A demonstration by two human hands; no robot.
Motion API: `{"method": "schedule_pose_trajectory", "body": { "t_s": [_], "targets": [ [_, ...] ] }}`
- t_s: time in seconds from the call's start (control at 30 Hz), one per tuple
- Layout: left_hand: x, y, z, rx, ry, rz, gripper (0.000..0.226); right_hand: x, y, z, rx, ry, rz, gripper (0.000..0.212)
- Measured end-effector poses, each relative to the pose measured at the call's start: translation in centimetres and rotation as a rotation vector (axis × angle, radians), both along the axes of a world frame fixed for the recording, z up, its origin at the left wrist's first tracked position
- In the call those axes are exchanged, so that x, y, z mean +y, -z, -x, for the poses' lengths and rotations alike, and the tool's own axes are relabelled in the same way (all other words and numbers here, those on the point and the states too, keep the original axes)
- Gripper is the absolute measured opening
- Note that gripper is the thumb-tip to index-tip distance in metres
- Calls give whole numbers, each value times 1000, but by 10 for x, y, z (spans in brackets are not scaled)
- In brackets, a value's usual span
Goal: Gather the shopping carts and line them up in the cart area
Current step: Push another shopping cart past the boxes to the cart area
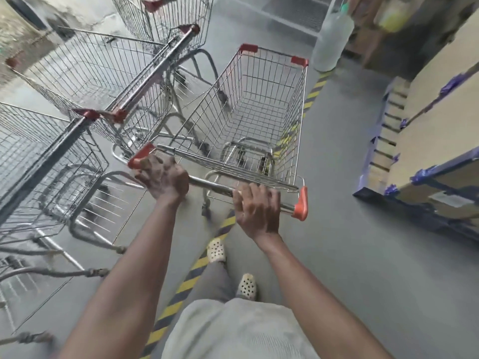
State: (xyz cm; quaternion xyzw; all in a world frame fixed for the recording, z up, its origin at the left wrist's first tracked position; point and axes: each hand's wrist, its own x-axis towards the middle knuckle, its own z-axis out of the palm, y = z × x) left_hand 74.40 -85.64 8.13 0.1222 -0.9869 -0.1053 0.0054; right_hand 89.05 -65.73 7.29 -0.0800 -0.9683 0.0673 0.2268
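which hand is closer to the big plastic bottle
Right. The right hand grips the cart handle at the end toward the bottle; the left hand grips the opposite end, beside the parked carts.

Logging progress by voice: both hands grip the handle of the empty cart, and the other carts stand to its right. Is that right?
Not quite: the other carts stand to its left, not its right, as the head view shows. The rest holds: the left hand and the right hand both grip the handle of the empty cart.
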Motion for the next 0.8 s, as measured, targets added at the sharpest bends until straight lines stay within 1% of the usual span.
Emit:
{"method": "schedule_pose_trajectory", "body": {
  "t_s": [0.13,0.27,0.37,0.47,0.53,0.67,0.8],
  "targets": [
    [20,2,61,75,63,-59,27,14,3,49,51,42,-47,32],
    [48,3,116,148,164,-148,38,35,6,99,108,85,-94,28],
    [69,2,157,132,228,-217,44,53,6,136,101,120,-112,27],
    [90,7,197,110,291,-229,39,73,7,173,75,189,-111,26],
    [107,4,224,103,334,-249,41,89,6,198,70,222,-118,25],
    [137,-1,269,70,423,-217,50,118,3,241,74,296,-82,28],
    [174,4,313,53,442,-221,43,152,0,285,76,343,-21,28]
  ]
}}
